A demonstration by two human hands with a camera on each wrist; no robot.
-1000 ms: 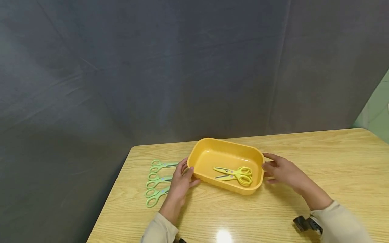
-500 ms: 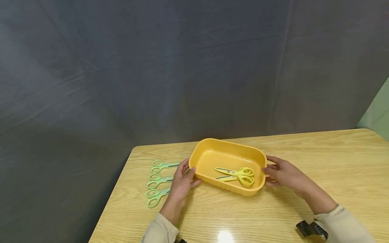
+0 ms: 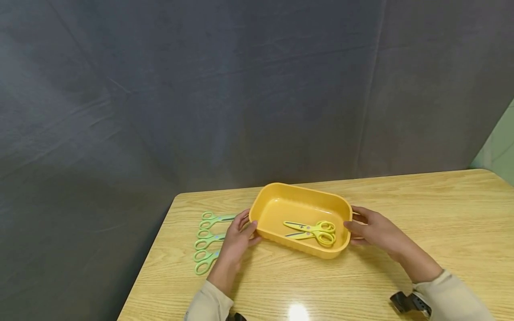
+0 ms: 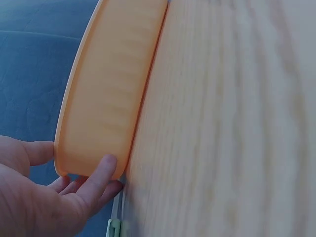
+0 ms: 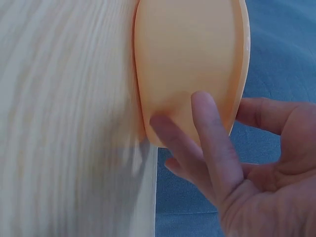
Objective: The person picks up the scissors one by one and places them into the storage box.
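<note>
The yellow tray [image 3: 281, 210] rests on the counter [image 3: 265, 285]. The person's left hand [image 3: 233, 244] grasps its left end and the right hand [image 3: 382, 232] its right end, thumbs at the rim. Yellow scissors [image 3: 317, 228] lie inside the tray; green scissors [image 3: 215, 219] lie left of it.

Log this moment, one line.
left hand: holds yellow rectangular plastic tray; right hand: holds opposite end; inside: yellow scissors; outside: three green scissors

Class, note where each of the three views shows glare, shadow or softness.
Head: a white glare spot on the table, small highlights inside the yellow tray; left wrist: wood grain soft, palest at upper right; right wrist: a soft-edged shadow on the table, beside the right hand.
</note>
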